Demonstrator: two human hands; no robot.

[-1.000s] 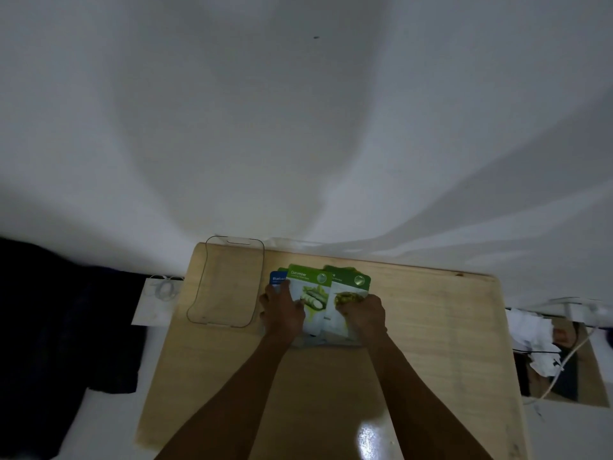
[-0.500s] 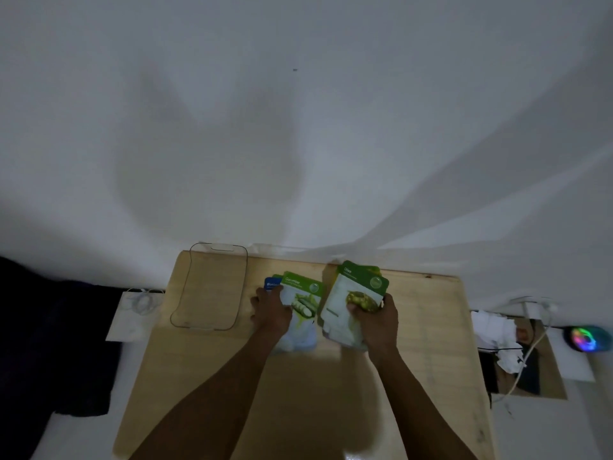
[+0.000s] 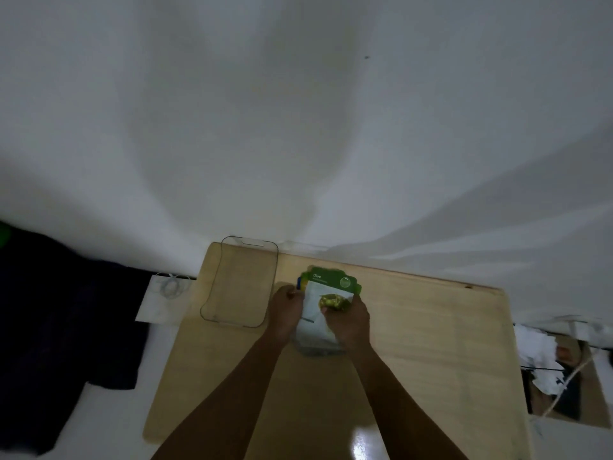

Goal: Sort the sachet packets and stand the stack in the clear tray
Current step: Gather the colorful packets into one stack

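A stack of sachet packets lies on the wooden table, gathered into one pile. The top packet is white with a green header reading "Olive"; blue and yellow edges of packets beneath show at its left. My left hand grips the pile's left side. My right hand holds its right side, with fingers over the olive picture. The clear tray lies flat and empty just left of my left hand, near the table's far left corner.
A white wall rises behind the table. Dark cloth and a small white bag lie off the table's left edge. Crumpled white paper, cables and a box sit to the right. A light glare marks the near tabletop.
The olive packet that my right hand held apart to the right now lies on top of the other packets. Both hands have closed in on the single pile.
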